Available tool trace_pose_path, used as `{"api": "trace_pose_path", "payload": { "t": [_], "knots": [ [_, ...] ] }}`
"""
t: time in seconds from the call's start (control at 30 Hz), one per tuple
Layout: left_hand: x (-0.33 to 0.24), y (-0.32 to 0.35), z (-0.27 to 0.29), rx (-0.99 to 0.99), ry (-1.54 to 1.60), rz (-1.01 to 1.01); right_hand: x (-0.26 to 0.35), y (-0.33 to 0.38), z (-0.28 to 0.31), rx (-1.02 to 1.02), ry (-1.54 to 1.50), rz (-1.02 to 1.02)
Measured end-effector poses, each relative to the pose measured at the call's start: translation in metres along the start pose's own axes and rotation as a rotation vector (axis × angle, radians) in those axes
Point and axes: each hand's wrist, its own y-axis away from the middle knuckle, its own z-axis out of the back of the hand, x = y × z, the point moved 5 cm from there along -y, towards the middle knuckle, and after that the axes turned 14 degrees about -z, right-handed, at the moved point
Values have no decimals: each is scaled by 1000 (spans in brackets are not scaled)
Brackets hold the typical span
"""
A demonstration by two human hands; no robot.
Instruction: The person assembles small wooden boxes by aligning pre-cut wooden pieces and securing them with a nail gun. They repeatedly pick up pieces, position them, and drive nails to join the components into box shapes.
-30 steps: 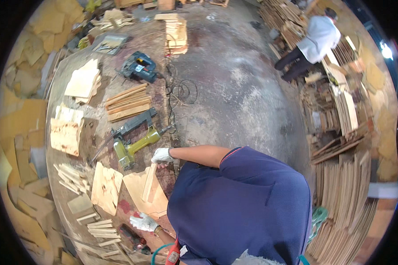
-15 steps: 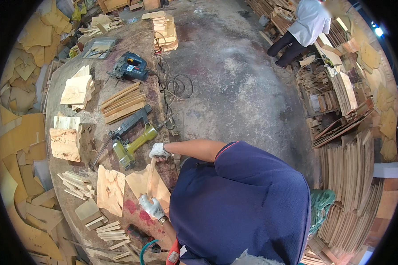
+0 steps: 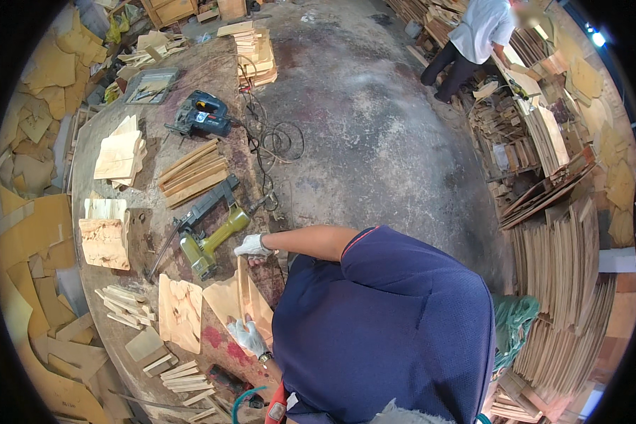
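White-gloved hands (image 3: pixel 250 246) grasping wooden strip (image 3: pixel 244 288); wooden panel (image 3: pixel 222 300) beneath partly hidden.

The left hand (image 3: pixel 249 338) has reached the wooden strip (image 3: pixel 244 290).

woodworking workshop with a worn workbench (image 3: pixel 141 247), a blue jigsaw (image 3: pixel 203 113), olive nail gun (image 3: pixel 215 240) and wood strips (image 3: pixel 192 173) lying on the workbench, sheet offcuts (image 3: pixel 32 233) heaped left of it, stacked planks (image 3: pixel 555 261) well to its right

Green power tool (image 3: pixel 218 239) obstructs passage near the wood strip (image 3: pixel 243 288); red-stained work surface (image 3: pixel 215 352) beside the knotted panel (image 3: pixel 180 313) affords room.
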Motion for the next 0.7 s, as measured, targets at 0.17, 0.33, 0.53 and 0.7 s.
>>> {"api": "trace_pose_path", "payload": {
  "t": [0.17, 0.33, 0.53, 0.7],
  "knots": [
    [4, 2, -5, 230, -218, -94, -3, -7, 2, 0, -15, -4],
    [28, 13, -11, 67, 65, 68, -2, -7, 2, 30, -9, 24],
    [36, 16, -14, 60, 94, 87, -2, -5, 3, 34, -2, 37],
    [17, 10, -9, 261, -197, -17, -2, -8, 3, 27, 10, 35]
  ]
}}
